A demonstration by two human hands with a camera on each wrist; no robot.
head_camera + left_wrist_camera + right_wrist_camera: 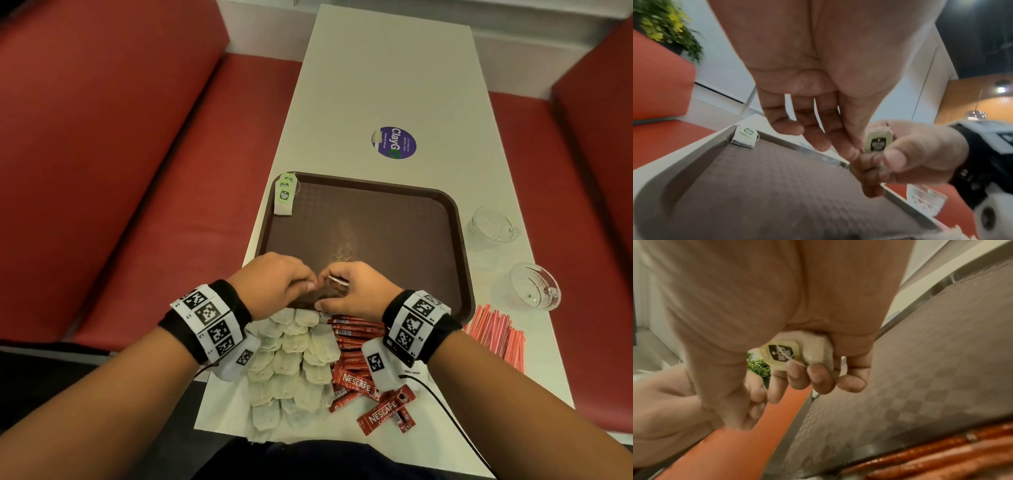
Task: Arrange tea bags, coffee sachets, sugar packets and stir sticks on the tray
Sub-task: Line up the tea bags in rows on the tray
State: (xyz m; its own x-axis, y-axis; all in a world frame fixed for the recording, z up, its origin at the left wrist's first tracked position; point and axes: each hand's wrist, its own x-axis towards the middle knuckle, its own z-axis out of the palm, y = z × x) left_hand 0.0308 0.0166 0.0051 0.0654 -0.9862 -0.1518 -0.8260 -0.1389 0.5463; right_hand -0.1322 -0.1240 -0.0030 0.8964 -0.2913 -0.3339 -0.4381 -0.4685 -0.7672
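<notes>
Tea bag (813, 350) is in my right hand (356, 291), pinched between thumb and curled fingers, its paper tag (877, 142) facing up and string across it. My left hand (274, 284) meets it thumb-side; its fingertips (853, 152) sit at the tag's edge, but I can't tell if they actually pinch the tag or string. Both hands hover over the near edge of the brown tray (455, 219).

Directly under my wrists, nearer to me: loose pile of tea bags (291, 363) below the left wrist, red coffee sachets (356, 377) just beside them under the right wrist. Red-and-white stir sticks (496, 335) lie right of my right wrist, just off the tray's near right corner.

Beyond my grip, the tray floor is bare except one placed tea bag (285, 198) at the far left corner, lying over the rim, tag on top.

Further right of the tray: two clear glass cups (534, 287), well apart from my hands. Past the tray, a purple round sticker (394, 143) on the white table (376, 68). Red bench seats (102, 154) on both sides.
</notes>
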